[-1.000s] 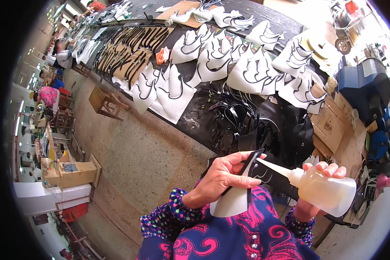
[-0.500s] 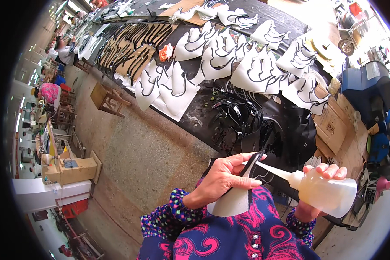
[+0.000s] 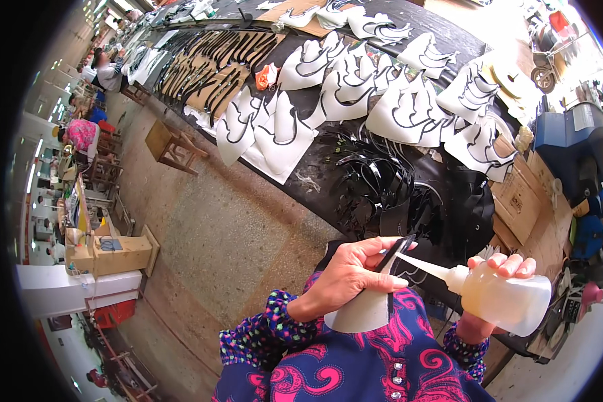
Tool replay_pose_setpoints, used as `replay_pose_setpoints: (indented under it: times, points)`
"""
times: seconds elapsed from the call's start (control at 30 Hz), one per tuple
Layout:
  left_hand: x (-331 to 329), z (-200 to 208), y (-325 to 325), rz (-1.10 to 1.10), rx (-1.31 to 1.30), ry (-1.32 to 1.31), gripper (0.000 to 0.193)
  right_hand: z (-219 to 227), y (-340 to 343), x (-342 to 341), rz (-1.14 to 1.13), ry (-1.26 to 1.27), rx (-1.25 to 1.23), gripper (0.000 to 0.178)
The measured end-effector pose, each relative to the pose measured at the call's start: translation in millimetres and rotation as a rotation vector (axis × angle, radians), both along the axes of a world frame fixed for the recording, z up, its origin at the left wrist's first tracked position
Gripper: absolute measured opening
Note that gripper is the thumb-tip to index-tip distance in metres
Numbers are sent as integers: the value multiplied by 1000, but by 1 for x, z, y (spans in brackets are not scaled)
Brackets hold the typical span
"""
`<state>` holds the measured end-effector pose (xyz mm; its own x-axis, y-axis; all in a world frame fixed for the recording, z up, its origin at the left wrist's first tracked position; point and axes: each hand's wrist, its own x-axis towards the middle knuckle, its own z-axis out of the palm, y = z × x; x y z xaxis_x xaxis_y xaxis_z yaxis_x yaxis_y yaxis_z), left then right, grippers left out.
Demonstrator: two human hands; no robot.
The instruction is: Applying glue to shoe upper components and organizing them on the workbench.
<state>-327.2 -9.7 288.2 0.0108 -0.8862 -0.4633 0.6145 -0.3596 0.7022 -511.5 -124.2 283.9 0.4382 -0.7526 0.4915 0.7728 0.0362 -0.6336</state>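
My left hand (image 3: 350, 281) pinches a small curved piece (image 3: 363, 313), white with a black edge strip, between thumb and fingers. It hangs down in front of my patterned clothing. In my right hand (image 3: 499, 264) is a translucent squeeze bottle (image 3: 509, 298), tipped on its side and partly filled with pale yellowish liquid. Its long white nozzle (image 3: 425, 266) points left, with the tip at the black strip near the piece's upper end. Whether any liquid is coming out is too small to see.
A long dark table (image 3: 301, 157) carries several white pieces with black edging (image 3: 412, 110), rows of black strips on cardboard (image 3: 211, 57), and a tangle of black strips (image 3: 375, 177). Cardboard (image 3: 516, 191) and a blue machine (image 3: 573, 137) stand at right. A wooden stool (image 3: 174, 147) is left; people sit farther off.
The nozzle tip has shifted slightly down along the black strip. Both hands keep their grips, and the whole view has turned a little.
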Motion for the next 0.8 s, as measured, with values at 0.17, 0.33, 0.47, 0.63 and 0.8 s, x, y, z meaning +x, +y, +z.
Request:
replay_pose_setpoints:
  times: [0.17,0.33,0.47,0.63,0.8]
  points:
    - [-1,0,0,-13,-2,-10,53,1,4,5,-38,52,-60,52]
    - [0,-1,0,11,-11,-14,53,2,6,8,-139,23,13,32]
    - [2,-2,0,-1,-3,-36,53,-9,-1,2,22,21,-68,53]
    - [1,-2,0,9,-3,-42,52,-11,1,2,24,40,-135,77]
    - [1,-4,0,43,13,-30,53,0,10,12,-55,75,-10,35]
